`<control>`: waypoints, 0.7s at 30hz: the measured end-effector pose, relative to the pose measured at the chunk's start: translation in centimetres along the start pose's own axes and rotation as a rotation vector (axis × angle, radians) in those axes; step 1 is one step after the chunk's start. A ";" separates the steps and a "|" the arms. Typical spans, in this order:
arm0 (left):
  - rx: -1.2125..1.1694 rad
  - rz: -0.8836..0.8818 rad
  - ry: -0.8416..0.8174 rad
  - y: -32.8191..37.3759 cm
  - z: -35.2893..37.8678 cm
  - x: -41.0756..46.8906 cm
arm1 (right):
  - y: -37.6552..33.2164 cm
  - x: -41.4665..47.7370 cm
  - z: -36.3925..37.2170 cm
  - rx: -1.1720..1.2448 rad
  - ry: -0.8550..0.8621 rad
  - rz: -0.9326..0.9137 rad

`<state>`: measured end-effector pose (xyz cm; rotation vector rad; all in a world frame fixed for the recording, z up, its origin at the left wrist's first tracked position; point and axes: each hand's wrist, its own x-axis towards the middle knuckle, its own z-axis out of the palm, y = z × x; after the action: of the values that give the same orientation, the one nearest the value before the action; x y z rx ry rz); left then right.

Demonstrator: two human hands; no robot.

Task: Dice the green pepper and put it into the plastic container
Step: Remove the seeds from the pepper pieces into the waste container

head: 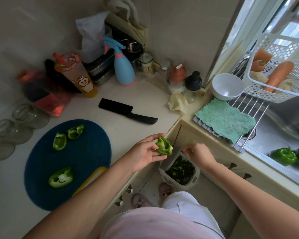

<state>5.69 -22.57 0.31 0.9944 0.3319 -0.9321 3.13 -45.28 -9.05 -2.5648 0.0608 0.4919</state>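
- Cleaning out seeds seems the step: left hand (145, 153) grasps a pepper piece (164, 146), centre frame, above a floor bin (196, 177).
- Right hand (199, 153) is pinched; on what, I cannot tell.
- Next: fetch the knife (128, 113), dice.

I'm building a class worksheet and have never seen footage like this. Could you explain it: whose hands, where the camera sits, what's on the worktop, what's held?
No machine here: a person works with bare hands. The one picture comes from a wide-angle camera worn on the head, looking down. On the pale worktop lies a round dark-blue cutting board bearing three cut green pepper pieces; beyond it, a black cleaver-shaped knife. The left hand holds a fourth green pepper piece above a pale plastic floor bin of green scraps. The right hand has its fingertips pinched beside it; whether they hold anything is too small to tell. Two whole green peppers lie in the steel sink.
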 end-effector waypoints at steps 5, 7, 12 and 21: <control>-0.006 -0.005 0.013 -0.1 -0.2 0.0 | 0.1 -0.2 0.1 0.007 0.039 -0.003; -0.012 -0.009 0.013 -0.2 -0.2 0.0 | 0.1 -0.3 0.1 0.016 0.061 0.004; -0.008 -0.021 0.011 -0.2 -0.2 -0.1 | 0.1 -0.5 -0.2 -0.015 0.006 0.031; -0.008 -0.024 0.017 -0.3 -0.5 -0.5 | 0.2 -0.6 0.2 -0.002 0.027 0.067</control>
<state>5.24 -22.03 0.16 0.9935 0.3618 -0.9440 2.50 -45.42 -9.09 -2.5784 0.1563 0.4819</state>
